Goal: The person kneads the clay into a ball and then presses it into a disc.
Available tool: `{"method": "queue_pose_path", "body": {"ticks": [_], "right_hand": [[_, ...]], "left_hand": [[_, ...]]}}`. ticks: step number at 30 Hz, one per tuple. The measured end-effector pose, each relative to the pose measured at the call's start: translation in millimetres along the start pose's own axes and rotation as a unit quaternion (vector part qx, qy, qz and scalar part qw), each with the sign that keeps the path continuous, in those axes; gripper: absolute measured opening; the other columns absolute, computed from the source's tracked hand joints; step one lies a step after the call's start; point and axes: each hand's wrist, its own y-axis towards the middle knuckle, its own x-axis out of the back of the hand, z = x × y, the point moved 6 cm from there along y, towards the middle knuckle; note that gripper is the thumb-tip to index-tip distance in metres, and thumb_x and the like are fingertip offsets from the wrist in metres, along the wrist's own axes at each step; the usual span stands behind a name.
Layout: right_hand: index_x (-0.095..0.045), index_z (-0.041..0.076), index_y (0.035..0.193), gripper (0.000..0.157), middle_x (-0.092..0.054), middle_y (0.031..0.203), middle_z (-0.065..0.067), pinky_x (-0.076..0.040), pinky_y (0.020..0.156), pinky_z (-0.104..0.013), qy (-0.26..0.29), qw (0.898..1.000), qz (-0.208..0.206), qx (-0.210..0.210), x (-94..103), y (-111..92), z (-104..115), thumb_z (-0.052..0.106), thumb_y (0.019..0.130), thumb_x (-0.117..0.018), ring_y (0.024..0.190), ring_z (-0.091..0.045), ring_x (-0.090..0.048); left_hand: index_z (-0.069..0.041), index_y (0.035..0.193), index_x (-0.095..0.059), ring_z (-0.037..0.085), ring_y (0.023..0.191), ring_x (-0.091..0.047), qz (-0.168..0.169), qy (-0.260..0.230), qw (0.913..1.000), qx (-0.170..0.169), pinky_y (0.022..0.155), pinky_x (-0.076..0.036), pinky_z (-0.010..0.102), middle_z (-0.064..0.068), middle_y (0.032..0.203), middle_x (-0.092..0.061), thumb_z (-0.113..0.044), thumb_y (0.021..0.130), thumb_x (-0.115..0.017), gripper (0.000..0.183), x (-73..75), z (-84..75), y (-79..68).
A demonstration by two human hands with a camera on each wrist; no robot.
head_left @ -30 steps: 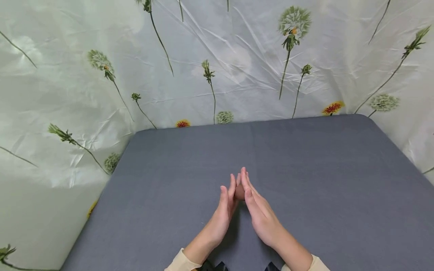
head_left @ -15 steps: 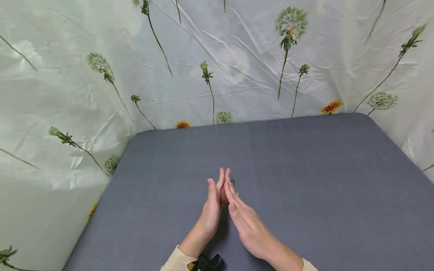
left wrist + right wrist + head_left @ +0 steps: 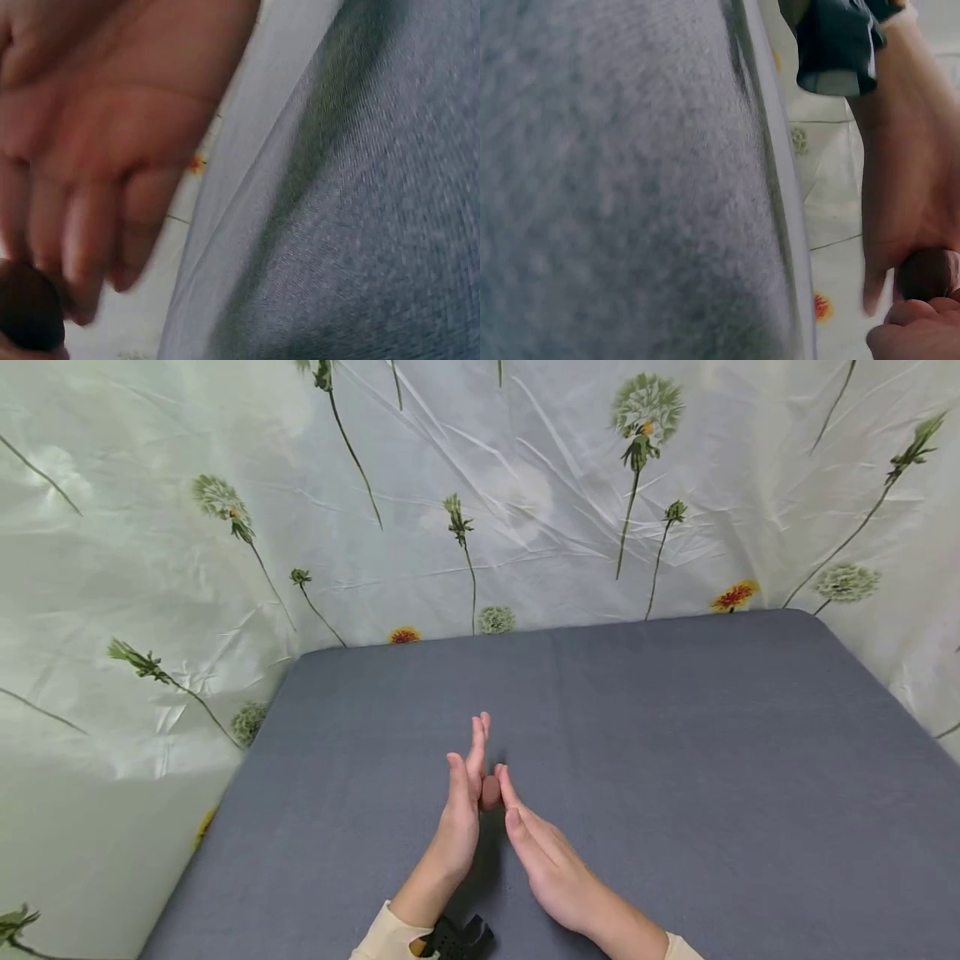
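Observation:
A small brown clay ball [image 3: 491,793], smooth and slightly long in shape, sits between my two hands above the table. On its left is my left hand [image 3: 461,814], upright with straight fingers, the ball against its finger side. My right hand [image 3: 551,856] leans in from the right, and its straight fingertips touch the ball's other side. In the left wrist view the left palm [image 3: 112,112] fills the upper left, with the dark ball [image 3: 30,307] at the lower corner. The right wrist view shows the ball [image 3: 924,276] between the right fingertips [image 3: 915,337] and the left hand [image 3: 911,165].
Grey cloth covers the table [image 3: 675,760] beneath the hands. Behind it and along its left hangs a pale curtain [image 3: 525,502] printed with dandelions. A black wrist camera mount [image 3: 457,939] is strapped by the left cuff.
Both hands have shifted left over the second. Since half a second ago the left hand has slid forward past the right fingertips, and more of the ball shows between them.

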Motion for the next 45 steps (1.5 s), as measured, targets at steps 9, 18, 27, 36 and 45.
{"method": "queue_pose_path", "body": {"ticks": [9,18,27,36,45], "right_hand": [[-0.018,0.006,0.172,0.053,-0.012,0.181,-0.009,-0.008,0.123,-0.004,-0.044,0.993,-0.081,0.081,21.2,-7.4,10.2,0.013,0.119,-0.019,0.167,-0.021,-0.008],[-0.002,0.009,0.173,0.057,-0.002,0.182,-0.007,-0.005,0.118,-0.002,-0.016,0.999,-0.034,-0.002,17.0,5.2,-2.6,0.029,0.121,-0.016,0.167,-0.031,-0.003],[-0.016,0.009,0.172,0.056,-0.008,0.181,-0.009,-0.007,0.125,-0.007,-0.043,0.992,-0.001,0.115,0.6,-5.0,15.4,0.008,0.118,-0.026,0.167,-0.02,-0.006],[-0.012,0.003,0.172,0.055,-0.01,0.181,-0.009,-0.007,0.12,-0.002,-0.042,0.996,-0.057,0.048,23.6,5.2,2.4,0.021,0.12,-0.018,0.167,-0.033,-0.009],[-0.01,0.009,0.173,0.056,-0.007,0.181,-0.005,-0.01,0.12,-0.005,-0.011,0.999,0.018,0.035,-7.7,-2.4,2.9,0.018,0.12,-0.025,0.166,-0.03,-0.008]], "left_hand": [[-0.016,0.173,0.007,0.026,0.169,-0.001,0.069,-0.031,0.9957,0.055,0.134,0.0,0.061,0.003,0.183,-0.002,-0.062,0.111,0.007,0.078,-22.3,11.0,0.3],[-0.024,0.173,0.008,0.023,0.169,0.008,0.061,-0.026,0.9977,0.012,0.132,0.003,0.065,-0.008,0.182,0.005,-0.066,0.109,0.008,0.077,-17.2,-1.0,-8.2],[-0.021,0.174,0.0,0.026,0.169,-0.01,-0.021,-0.044,0.998,0.039,0.134,-0.002,0.061,-0.004,0.182,-0.013,-0.064,0.112,0.003,0.076,5.6,7.8,0.2],[-0.015,0.173,0.008,0.023,0.169,0.01,0.065,-0.002,0.9963,0.055,0.134,0.004,0.061,-0.002,0.183,0.004,-0.058,0.114,0.003,0.073,-22.2,9.1,-7.1],[-0.027,0.174,0.005,0.034,0.136,-0.053,-0.026,-0.013,0.9995,0.013,0.127,-0.026,0.057,-0.011,0.182,-0.005,-0.068,0.108,0.008,0.077,10.6,-3.8,-1.4]]}}
